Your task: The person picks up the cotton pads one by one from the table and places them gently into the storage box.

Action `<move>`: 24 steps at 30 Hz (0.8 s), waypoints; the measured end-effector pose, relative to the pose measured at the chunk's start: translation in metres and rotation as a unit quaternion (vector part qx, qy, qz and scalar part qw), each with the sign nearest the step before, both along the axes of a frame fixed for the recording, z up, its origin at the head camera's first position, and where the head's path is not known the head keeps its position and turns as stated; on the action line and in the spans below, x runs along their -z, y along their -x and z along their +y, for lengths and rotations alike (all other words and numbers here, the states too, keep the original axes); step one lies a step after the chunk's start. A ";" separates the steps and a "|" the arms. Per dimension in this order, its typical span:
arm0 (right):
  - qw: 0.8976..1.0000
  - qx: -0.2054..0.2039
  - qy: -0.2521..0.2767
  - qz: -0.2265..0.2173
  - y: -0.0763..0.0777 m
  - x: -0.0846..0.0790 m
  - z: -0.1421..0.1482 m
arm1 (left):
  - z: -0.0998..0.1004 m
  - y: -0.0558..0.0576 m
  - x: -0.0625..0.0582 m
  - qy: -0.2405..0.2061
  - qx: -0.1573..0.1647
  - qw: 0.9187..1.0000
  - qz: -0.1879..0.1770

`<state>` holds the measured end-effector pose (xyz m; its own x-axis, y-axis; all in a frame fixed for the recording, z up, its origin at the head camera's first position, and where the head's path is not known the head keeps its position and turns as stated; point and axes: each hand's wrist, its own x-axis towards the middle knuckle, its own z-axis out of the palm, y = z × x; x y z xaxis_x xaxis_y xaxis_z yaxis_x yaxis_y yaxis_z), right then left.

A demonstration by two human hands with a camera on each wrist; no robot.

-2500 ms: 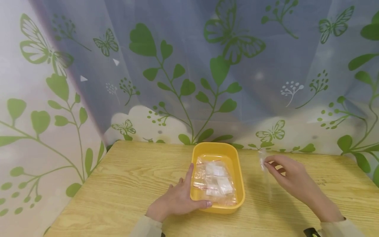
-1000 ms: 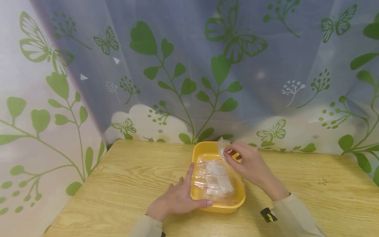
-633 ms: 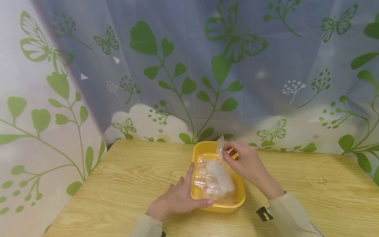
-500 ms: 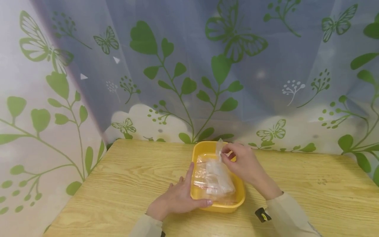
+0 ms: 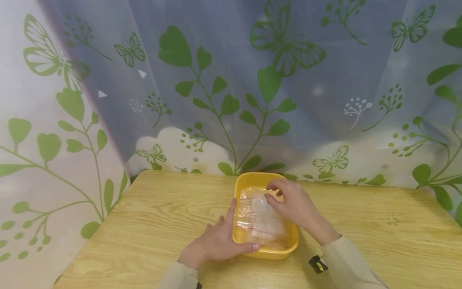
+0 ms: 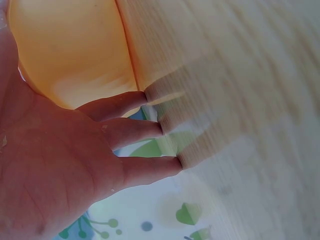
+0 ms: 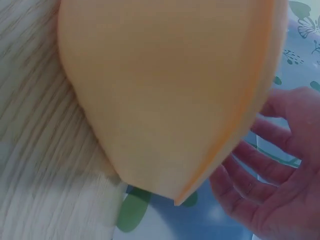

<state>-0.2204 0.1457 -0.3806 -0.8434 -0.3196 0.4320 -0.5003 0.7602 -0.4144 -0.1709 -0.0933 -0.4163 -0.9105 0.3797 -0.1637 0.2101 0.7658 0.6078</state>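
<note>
A yellow plastic bin [image 5: 294, 237] stands on the table, holding several clear zip-lock bags [image 5: 265, 216] with red seal lines and white contents. My left hand [image 5: 213, 245] rests against the bin's near left corner, its thumb lying over the front rim and its index finger along the left side. In the left wrist view, the other fingers [image 6: 145, 170] stretch out straight, their tips at the tabletop. Over the bin's right side hovers my right hand [image 5: 294, 202], thumb and index finger apart with nothing between them. The right wrist view shows its loosely bent fingers [image 7: 265, 165] beyond the bin's rim.
The wood-grain table [image 5: 173, 204] runs back to a hanging curtain [image 5: 216, 120] printed with green leaves and butterflies. A lighter patterned cloth [image 5: 54, 180] hangs at the left. A dark band [image 5: 318, 264] sits by the right sleeve.
My right hand has carried a clear zip-lock bag leftward over the bin, lowered it and let it go. That bag now lies on the others. My left hand stays in place.
</note>
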 end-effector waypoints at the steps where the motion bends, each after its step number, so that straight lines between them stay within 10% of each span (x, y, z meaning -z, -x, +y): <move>1: 1.000 0.000 -0.001 0.001 -0.001 0.001 0.002 | 0.000 0.000 0.000 0.001 0.001 1.000 0.000; 13: 0.991 -0.081 -0.030 0.103 -0.016 0.010 0.033 | 0.002 0.000 0.000 0.002 0.008 1.000 -0.003; 24: 0.971 -0.147 -0.185 0.035 -0.018 0.011 0.026 | 0.001 -0.002 -0.001 0.003 0.001 1.000 0.004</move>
<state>-0.2020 0.1719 -0.3912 -0.6650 -0.6861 0.2950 -0.7351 0.6711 -0.0965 -0.1692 -0.0928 -0.4150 -0.9112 0.3797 -0.1596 0.2154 0.7696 0.6010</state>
